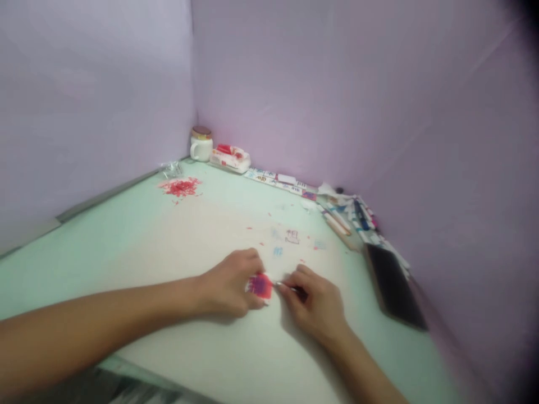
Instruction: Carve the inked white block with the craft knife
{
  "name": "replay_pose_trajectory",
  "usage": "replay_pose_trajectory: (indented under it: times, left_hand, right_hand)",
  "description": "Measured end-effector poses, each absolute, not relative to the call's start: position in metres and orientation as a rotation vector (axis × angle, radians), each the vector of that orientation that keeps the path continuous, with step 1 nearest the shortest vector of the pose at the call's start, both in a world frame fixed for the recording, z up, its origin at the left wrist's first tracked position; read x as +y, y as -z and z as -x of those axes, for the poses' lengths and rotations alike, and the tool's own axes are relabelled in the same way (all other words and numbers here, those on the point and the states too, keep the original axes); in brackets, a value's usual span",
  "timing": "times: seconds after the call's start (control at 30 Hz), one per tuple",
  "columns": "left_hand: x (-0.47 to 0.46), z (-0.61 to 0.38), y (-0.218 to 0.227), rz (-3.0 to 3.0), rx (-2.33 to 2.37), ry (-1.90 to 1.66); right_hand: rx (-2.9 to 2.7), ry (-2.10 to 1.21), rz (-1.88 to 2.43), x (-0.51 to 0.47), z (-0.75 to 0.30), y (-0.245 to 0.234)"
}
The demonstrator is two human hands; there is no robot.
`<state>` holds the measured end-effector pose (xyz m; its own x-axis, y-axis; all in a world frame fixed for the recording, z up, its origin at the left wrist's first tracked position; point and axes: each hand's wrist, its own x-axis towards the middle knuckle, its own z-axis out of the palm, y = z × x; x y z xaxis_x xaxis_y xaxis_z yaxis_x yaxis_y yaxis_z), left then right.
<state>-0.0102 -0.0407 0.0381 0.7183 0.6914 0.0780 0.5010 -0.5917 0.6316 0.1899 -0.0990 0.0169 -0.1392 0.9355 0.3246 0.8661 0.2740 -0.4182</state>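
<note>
Head view, nearest first: the pale bench (236, 359) spreads under both arms, and over it the left hand (236, 283) is clamped on a small red-and-purple block (261, 286), fingers along its far side and thumb along its near side. Facing it, the right hand (315, 303) is pinched on a slim tool (278, 284), whose light tip points at the block's right edge. The block thus lies in the left hand's grip and just to the left of the right hand's fingertips. Blur leaves it unclear whether tip and block touch.

Judging by this pose, the step in hand is fine tool work on the coloured face; the next move calls for a firm left grip and a small, controlled stroke of the tip, clear of the left thumb.

Off to the right lies a dark, flat slab (396, 289) (perhaps a phone). Just beyond the hands, small inked marks (292, 236) show on the bench among red crumbs. Farther off, pens (337, 219) crowd the right edge, and a heap of red shavings (182, 187) lies to the left. Along the back stand a lidded white mug (202, 147) and a soft packet (229, 160), before pale lilac walls (337, 84).
</note>
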Motion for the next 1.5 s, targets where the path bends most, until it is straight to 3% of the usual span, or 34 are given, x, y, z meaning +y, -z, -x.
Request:
replay_pose_trajectory:
  times: [1.5]
  left_hand:
    - [-0.0375,0.0106,-0.0375,-2.406,0.863,-0.398]
  right_hand:
    - [-2.042,-0.348,1.589,-0.0969,-0.197,-0.0208]
